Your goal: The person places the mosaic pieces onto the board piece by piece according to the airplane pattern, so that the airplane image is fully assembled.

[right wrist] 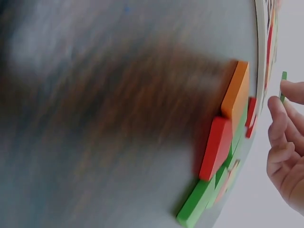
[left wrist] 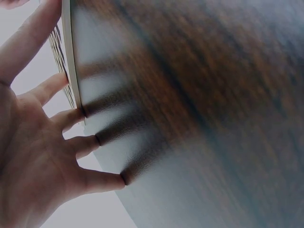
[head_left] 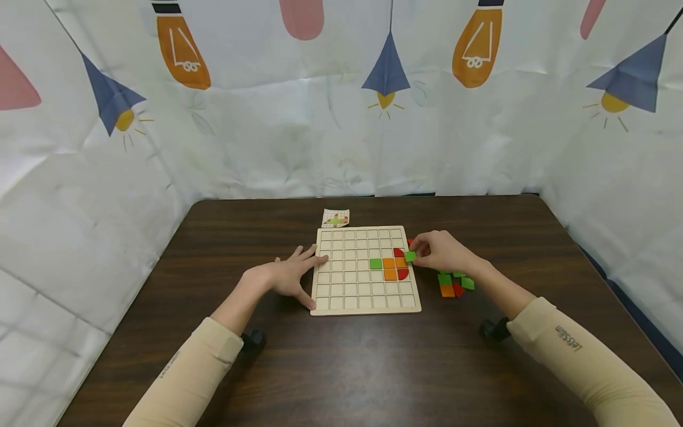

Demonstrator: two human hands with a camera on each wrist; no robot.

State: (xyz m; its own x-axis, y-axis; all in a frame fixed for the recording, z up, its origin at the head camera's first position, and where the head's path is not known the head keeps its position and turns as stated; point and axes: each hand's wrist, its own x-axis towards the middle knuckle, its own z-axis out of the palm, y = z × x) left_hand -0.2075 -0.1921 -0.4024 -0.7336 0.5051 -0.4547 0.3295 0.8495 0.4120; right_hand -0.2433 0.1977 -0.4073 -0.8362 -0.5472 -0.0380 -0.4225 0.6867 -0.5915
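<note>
A pale wooden grid board [head_left: 341,290] lies on the dark table. On its right half sit a green square tile [head_left: 376,263], several orange squares [head_left: 390,274] and red rounded pieces [head_left: 402,274]. My left hand [head_left: 290,273] is spread along the board's left side, thumb at the near corner and index finger over the edge. In the left wrist view its fingers [left wrist: 102,180] are straight and apart. My right hand [head_left: 440,250] pinches a green tile [head_left: 410,256] between thumb and fingers at the board's right edge; the right wrist view shows this tile [right wrist: 283,85] edge-on.
Right of the board lies a loose group of green, orange [head_left: 447,291] and red tiles [head_left: 458,289], partly behind the right forearm. A small picture card [head_left: 335,218] lies beyond the board's far left corner. A patterned white curtain [head_left: 299,130] hangs behind the table [head_left: 363,367].
</note>
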